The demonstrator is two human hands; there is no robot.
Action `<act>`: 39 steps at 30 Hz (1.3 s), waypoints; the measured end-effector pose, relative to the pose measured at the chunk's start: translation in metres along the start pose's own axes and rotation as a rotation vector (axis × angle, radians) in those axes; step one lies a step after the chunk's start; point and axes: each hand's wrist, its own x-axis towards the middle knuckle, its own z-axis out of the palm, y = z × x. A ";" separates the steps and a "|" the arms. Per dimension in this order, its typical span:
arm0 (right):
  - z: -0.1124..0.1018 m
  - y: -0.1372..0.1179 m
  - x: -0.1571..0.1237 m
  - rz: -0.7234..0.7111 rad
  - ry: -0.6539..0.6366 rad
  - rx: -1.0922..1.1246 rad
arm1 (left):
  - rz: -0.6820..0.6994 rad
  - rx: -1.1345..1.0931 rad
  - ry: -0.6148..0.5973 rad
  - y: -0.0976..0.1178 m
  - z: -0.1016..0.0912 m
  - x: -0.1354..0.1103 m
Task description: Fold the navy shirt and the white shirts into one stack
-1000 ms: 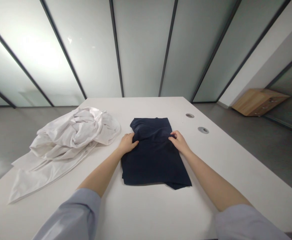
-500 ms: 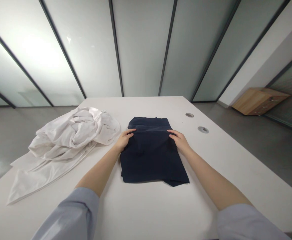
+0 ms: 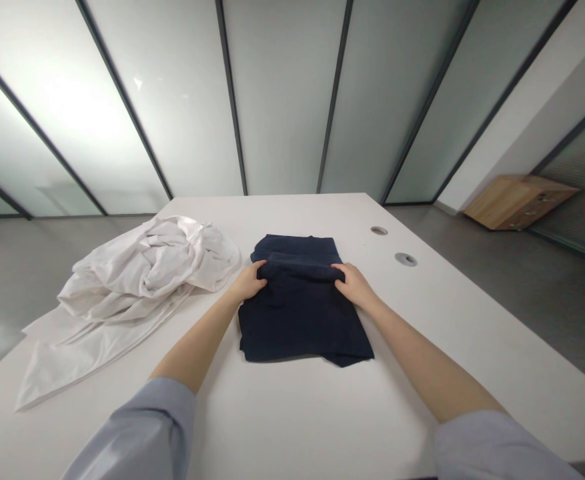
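Gripping a soft ridge of the navy cloth near its far edge, both hands sat a little above the middle of the frame. The left hand was closed on the cloth at the ridge's left end, its fingers curled over the fold. The right hand was closed on the right end in the same way, its fingers pressed down on the top of the fold. The thumbs could not be made out, so how far each pinch went under the fold was hidden.

The cloth lay flat in a rough rectangle at the centre of the frame, with the hands on its upper part. Its lower right corner stuck out in a loose flap. It rested on a white table that filled the lower middle of the frame. Pale blue sleeves showed at both bottom corners.

Left of the cloth, just beyond the left hand, sat a crumpled heap of white cloth, with its tail spread toward the lower left. Two round metal grommets were set in the table at right. Further off, a wooden cabinet stood on the grey floor at right, below tall frosted glass panels.
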 end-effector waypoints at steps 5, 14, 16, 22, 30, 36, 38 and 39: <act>-0.020 -0.009 0.003 -0.037 0.174 -0.082 | 0.094 0.376 0.199 0.018 -0.013 -0.008; -0.097 -0.055 0.021 0.029 0.062 0.329 | 0.190 0.130 -0.071 0.068 -0.100 -0.023; -0.100 -0.059 0.036 0.048 0.050 0.408 | 0.157 0.070 -0.168 0.074 -0.114 -0.012; -0.093 -0.063 0.093 0.126 0.081 0.247 | 0.122 0.368 0.019 0.086 -0.121 0.029; -0.091 -0.060 0.088 -0.213 0.377 -0.103 | 0.302 0.559 0.443 0.076 -0.100 0.032; -0.036 -0.020 0.031 -0.244 -0.036 -0.111 | 0.265 0.671 -0.031 0.018 -0.042 0.010; -0.022 -0.011 0.017 -0.178 -0.196 -0.079 | 0.184 0.624 -0.121 0.004 -0.028 0.002; -0.017 -0.008 0.012 -0.138 -0.231 -0.057 | 0.161 0.589 -0.122 -0.001 -0.023 -0.001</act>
